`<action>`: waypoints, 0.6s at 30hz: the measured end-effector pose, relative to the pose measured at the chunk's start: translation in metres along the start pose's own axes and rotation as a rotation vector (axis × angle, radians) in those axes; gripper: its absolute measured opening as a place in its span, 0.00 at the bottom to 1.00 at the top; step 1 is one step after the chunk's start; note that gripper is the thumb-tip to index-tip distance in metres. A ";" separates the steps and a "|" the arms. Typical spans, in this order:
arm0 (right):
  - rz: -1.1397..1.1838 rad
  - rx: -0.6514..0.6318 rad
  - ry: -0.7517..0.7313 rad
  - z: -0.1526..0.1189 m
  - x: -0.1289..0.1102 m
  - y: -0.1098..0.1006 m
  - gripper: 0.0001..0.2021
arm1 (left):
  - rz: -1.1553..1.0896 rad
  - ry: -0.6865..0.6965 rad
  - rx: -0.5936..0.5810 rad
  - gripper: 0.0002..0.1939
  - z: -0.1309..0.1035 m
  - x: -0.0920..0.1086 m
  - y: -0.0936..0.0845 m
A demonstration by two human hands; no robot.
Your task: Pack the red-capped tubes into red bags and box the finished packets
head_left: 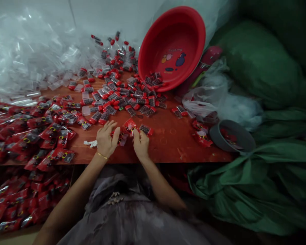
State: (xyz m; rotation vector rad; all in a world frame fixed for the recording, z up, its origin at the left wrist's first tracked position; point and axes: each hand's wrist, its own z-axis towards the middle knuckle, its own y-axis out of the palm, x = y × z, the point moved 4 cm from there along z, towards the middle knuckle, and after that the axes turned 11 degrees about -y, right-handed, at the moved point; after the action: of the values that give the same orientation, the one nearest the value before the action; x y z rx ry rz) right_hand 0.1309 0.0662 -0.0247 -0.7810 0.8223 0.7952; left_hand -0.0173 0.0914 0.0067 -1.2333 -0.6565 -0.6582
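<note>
My right hand (141, 144) pinches a small red printed packet (130, 126) by its lower right edge, thumb on top. My left hand (107, 139) lies at the left of it with fingers stretched out and thumb apart. Between the hands, partly hidden by my left fingers, is another red packet (122, 139). A small clear case with dark contents and a red end (146, 129) lies just beyond my right fingers. Beside my left wrist rests a crumpled white scrap (90, 144).
Filled red packets (48, 131) heap at the left, with more below the table edge. Red-ended cases (117, 95) spread across the back. Clear plastic pieces (28, 51) pile behind. A tilted red basin (173, 41), a plastic bag (204, 98) and a grey bowl (232, 137) stand right.
</note>
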 end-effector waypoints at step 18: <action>-0.840 -0.478 -0.141 -0.013 0.006 -0.060 0.16 | -0.990 -0.825 -0.274 0.21 -0.033 -0.003 0.005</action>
State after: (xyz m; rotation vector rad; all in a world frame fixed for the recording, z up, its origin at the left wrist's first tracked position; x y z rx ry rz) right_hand 0.1799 0.0293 -0.0192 -1.3503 0.1154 0.2701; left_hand -0.0123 0.0601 -0.0052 -1.3902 -1.9863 -1.0615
